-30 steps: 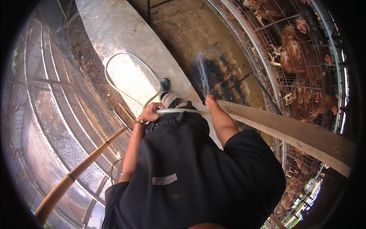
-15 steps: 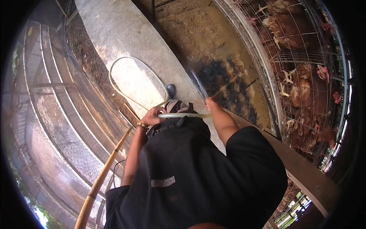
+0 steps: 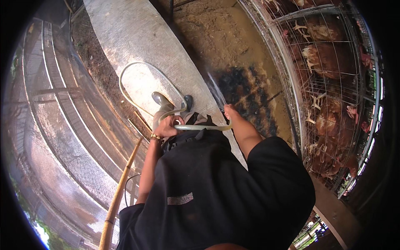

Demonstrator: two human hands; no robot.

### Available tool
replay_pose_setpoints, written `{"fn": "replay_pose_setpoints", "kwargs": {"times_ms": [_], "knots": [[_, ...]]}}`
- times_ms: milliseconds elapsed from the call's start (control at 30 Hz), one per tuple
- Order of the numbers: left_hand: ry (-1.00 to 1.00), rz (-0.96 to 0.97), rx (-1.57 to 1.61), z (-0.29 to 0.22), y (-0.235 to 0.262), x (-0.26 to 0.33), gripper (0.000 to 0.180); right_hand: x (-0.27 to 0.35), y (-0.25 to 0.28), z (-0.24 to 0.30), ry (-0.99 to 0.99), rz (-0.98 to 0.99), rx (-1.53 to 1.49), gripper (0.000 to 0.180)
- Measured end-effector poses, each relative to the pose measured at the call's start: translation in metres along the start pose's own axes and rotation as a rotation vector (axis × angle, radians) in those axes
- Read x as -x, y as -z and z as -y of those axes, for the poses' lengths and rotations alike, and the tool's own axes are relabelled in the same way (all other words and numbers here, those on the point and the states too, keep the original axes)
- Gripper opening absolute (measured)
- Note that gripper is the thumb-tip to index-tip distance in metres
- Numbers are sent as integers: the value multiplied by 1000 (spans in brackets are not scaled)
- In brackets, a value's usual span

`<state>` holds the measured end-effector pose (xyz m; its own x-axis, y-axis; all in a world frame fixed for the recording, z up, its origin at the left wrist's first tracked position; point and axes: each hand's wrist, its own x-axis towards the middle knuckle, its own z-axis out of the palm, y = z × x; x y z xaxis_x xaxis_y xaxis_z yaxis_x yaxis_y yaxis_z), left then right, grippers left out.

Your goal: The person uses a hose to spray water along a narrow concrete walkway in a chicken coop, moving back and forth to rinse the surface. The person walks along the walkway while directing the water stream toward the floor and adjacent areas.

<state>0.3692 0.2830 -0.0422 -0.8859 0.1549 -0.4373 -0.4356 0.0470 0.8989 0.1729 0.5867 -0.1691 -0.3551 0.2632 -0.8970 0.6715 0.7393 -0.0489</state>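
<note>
A pale, ribbed water hose runs across my waist from one hand to the other. My left hand is closed round it at the waist, a bracelet on the wrist. From there the hose loops forward over the walkway. My right hand grips the hose's end, held out to the right. A thin water jet leaves it toward the dark wet patch on the muddy ground. The fingers of my right hand are partly hidden by the angle.
A concrete walkway runs ahead under my boots. Wire cages with brown hens line the right side. On the left are a mesh wall and a bamboo pole. A wooden beam lies at lower right.
A light boot has come into view on the walkway as I step forward. The cages have shifted slightly in view. The water jet shows more clearly; both hands keep their hold.
</note>
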Motion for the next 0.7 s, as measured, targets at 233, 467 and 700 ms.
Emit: {"fn": "replay_pose_setpoints", "kwargs": {"times_ms": [233,467,700], "knots": [[-17,104,121,4,68,-25,25,6,-25,68,57,13,9,28],[-21,212,279,-25,164,-34,27,40,-57,142,7,-21,-121,21],[-25,191,149,-42,234,-27,25,62,-81,224,13,-16,-74,19]]}}
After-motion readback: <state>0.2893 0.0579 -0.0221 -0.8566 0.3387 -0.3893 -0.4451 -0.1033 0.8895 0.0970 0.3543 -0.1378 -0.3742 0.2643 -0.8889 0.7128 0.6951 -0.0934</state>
